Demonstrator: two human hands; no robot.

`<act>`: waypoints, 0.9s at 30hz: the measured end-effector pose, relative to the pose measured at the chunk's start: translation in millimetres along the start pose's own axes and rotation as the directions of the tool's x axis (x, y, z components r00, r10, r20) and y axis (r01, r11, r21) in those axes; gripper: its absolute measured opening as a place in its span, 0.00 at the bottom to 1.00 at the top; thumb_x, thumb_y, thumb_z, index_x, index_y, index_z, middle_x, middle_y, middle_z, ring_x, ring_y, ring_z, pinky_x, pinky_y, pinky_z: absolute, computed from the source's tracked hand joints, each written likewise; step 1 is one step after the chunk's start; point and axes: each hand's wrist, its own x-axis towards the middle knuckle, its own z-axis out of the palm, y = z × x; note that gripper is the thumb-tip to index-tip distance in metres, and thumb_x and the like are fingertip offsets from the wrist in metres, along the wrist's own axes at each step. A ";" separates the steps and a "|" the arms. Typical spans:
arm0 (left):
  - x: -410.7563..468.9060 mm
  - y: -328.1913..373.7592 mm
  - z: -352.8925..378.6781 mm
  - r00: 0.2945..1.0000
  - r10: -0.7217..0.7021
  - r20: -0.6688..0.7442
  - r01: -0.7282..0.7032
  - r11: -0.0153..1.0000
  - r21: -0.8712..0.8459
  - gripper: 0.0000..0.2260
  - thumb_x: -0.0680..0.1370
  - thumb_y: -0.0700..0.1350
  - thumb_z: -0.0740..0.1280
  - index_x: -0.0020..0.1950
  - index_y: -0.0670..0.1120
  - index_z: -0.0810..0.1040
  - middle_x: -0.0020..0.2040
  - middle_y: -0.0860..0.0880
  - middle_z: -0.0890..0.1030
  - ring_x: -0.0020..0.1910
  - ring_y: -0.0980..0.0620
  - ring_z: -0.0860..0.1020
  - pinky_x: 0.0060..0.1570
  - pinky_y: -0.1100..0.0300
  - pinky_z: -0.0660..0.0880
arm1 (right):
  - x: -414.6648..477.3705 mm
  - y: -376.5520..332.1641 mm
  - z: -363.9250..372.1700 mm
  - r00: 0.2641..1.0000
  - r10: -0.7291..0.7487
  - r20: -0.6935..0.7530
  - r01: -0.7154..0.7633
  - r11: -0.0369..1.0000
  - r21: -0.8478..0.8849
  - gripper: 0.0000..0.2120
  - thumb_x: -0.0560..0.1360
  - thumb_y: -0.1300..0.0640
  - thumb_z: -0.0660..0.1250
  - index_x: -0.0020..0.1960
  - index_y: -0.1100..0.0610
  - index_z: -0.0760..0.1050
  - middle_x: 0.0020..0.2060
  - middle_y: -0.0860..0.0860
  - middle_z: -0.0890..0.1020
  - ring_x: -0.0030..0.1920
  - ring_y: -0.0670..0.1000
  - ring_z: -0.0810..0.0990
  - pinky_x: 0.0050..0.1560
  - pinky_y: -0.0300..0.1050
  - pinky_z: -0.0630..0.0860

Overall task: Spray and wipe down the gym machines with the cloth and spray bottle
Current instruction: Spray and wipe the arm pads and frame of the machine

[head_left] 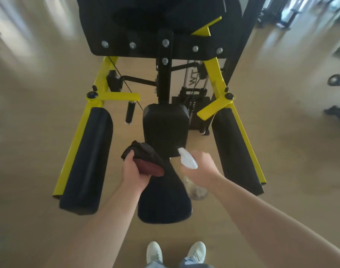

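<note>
- Over the narrow front end of the gym machine's seat pad (163, 204), both bare hands are held out side by side, a little apart.
- The left grip (135, 171) is clenched round a bunched dark cloth (146, 156), with the fingers curled over its near edge. A dark red patch of the cloth shows right beside the palm. The rest spreads forward and to the right of the grip. Whether it touches the pad below cannot be told.
- The right grip (204, 167) grasps the neck of a spray bottle (188, 160). The white spray head juts out to the left of the grip, towards the cloth. The clear body hangs under the grip, over the right edge of the seat pad.
- Just ahead of both grips stands a smaller black pad (166, 128), upright on a black post.
- Outward of each grip, well to the side, lies a long black arm pad (88, 161) on the yellow frame (76, 142).
- Behind the grips, towards the person, two pale shoes (154, 252) stand on the tan floor (39, 229).
</note>
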 end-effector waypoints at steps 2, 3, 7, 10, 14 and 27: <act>-0.2 0.9 -5.3 1.000 0.018 -0.011 -0.018 1.000 -0.014 0.18 0.84 0.56 0.61 0.69 0.48 0.77 0.66 0.40 0.80 0.63 0.38 0.79 0.53 0.44 0.78 | -11.5 1.9 9.0 0.990 -0.127 0.062 0.134 0.984 -0.116 0.11 0.74 0.50 0.74 0.52 0.52 0.76 0.45 0.45 0.76 0.47 0.51 0.78 0.45 0.41 0.77; -0.7 3.0 -6.7 1.000 0.014 0.000 -0.014 1.000 -0.027 0.18 0.84 0.56 0.61 0.69 0.49 0.77 0.66 0.41 0.80 0.63 0.38 0.79 0.52 0.44 0.78 | -14.2 3.4 11.2 0.994 -0.104 0.033 0.106 0.991 -0.077 0.10 0.75 0.50 0.74 0.51 0.50 0.75 0.44 0.44 0.76 0.47 0.51 0.77 0.44 0.40 0.76; -10.1 14.8 8.3 0.997 0.050 0.052 -0.049 0.999 -0.017 0.18 0.85 0.58 0.58 0.68 0.50 0.75 0.65 0.43 0.80 0.64 0.41 0.79 0.50 0.49 0.78 | -12.0 3.0 9.4 0.981 0.128 -0.144 -0.089 0.963 0.255 0.11 0.78 0.51 0.73 0.52 0.45 0.70 0.43 0.42 0.75 0.44 0.51 0.78 0.46 0.45 0.82; -10.4 14.7 32.3 0.960 0.272 0.061 -0.278 0.913 0.298 0.18 0.86 0.58 0.56 0.72 0.51 0.70 0.64 0.52 0.78 0.68 0.47 0.76 0.55 0.58 0.76 | -10.9 -3.6 8.3 0.982 0.027 -0.189 -0.004 0.993 0.119 0.11 0.76 0.49 0.75 0.55 0.48 0.77 0.45 0.41 0.78 0.46 0.51 0.79 0.50 0.45 0.83; 22.6 20.7 69.2 0.482 0.565 0.669 -0.824 0.033 0.565 0.27 0.85 0.61 0.55 0.81 0.50 0.63 0.77 0.48 0.70 0.78 0.47 0.67 0.78 0.49 0.64 | -5.4 -4.7 6.0 0.967 0.143 -0.211 -0.071 0.946 0.317 0.08 0.74 0.50 0.76 0.49 0.46 0.78 0.43 0.43 0.80 0.45 0.50 0.80 0.47 0.47 0.83; 84.9 -53.6 55.5 0.573 0.104 0.813 -0.351 -0.866 0.357 0.38 0.83 0.63 0.55 0.85 0.49 0.42 0.83 0.39 0.38 0.79 0.31 0.37 0.76 0.33 0.38 | 21.7 23.9 -5.3 0.906 0.399 -0.137 -0.269 0.797 0.540 0.03 0.75 0.55 0.73 0.45 0.51 0.78 0.42 0.51 0.80 0.41 0.50 0.80 0.48 0.55 0.84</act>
